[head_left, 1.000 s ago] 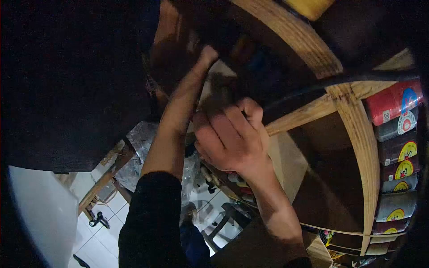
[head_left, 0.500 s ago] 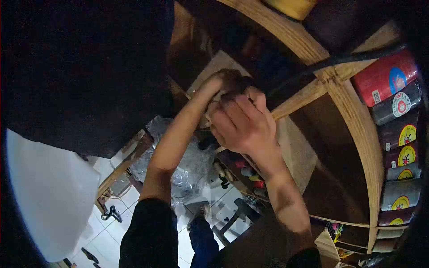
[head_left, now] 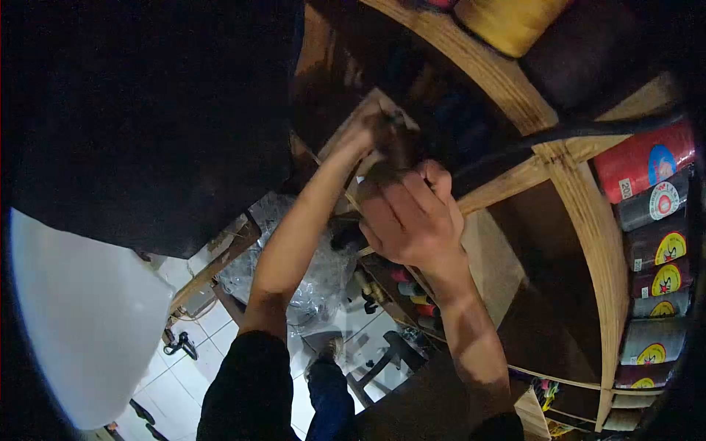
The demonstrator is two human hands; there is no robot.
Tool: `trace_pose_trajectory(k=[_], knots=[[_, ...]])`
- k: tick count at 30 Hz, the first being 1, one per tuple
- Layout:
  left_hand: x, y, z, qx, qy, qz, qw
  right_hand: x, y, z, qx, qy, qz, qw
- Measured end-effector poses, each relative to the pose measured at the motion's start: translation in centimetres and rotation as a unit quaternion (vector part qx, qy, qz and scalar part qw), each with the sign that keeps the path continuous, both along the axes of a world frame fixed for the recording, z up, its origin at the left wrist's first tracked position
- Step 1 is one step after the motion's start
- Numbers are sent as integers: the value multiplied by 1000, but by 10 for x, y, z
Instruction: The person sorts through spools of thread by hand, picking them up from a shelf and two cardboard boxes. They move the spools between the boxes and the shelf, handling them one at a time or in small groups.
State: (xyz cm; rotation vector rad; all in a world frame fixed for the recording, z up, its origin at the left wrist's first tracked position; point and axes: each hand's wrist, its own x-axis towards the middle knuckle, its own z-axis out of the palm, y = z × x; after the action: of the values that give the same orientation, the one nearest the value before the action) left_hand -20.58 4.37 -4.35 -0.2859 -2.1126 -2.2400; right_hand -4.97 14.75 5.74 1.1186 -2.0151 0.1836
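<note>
In the head view both hands are raised together in front of a dark wooden shelf. My right hand (head_left: 413, 213) has its fingers curled round something dark that I cannot make out. Just above and left of it, my left hand (head_left: 371, 134) is dim and blurred, and its fingers are hard to see. A dark, blurred object (head_left: 401, 147) lies between the two hands. Behind them shows a pale board (head_left: 379, 103) in the shelf's shadow.
Wrapped thread spools, including a red one (head_left: 640, 165) and a yellow one (head_left: 511, 22), fill shelves at right and top. Curved wooden shelf edges (head_left: 585, 235) frame them. Clear plastic bags (head_left: 316, 275) lie below, over a white tiled floor (head_left: 191, 378). Dark cloth (head_left: 147, 125) hangs at left.
The shelf and spools have shifted slightly in view, with more of the yellow spool showing. Both hands remain close together; my right hand appears slightly lower and farther right.
</note>
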Motion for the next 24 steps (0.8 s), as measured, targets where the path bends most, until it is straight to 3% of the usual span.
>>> trace_pose_trajectory(k=[2,5,7,11,14,24], knots=[[-34,0,13,-98,136,204,964,-2,-2,1,-10,25,-3,1000],[-63,-11,49,-326,-8,158,932,-3,-3,2,-12,28,-5,1000],[-99,-8,47,-376,22,179,909,-3,-2,2,-14,22,-4,1000],[-174,-1,41,-410,89,220,881,-2,-4,-1,-26,25,2,999],[-191,3,28,-424,96,226,872,-1,-1,0,-21,17,0,1000],[-160,5,0,-419,120,246,865,-5,-3,-1,-15,26,-7,1000]])
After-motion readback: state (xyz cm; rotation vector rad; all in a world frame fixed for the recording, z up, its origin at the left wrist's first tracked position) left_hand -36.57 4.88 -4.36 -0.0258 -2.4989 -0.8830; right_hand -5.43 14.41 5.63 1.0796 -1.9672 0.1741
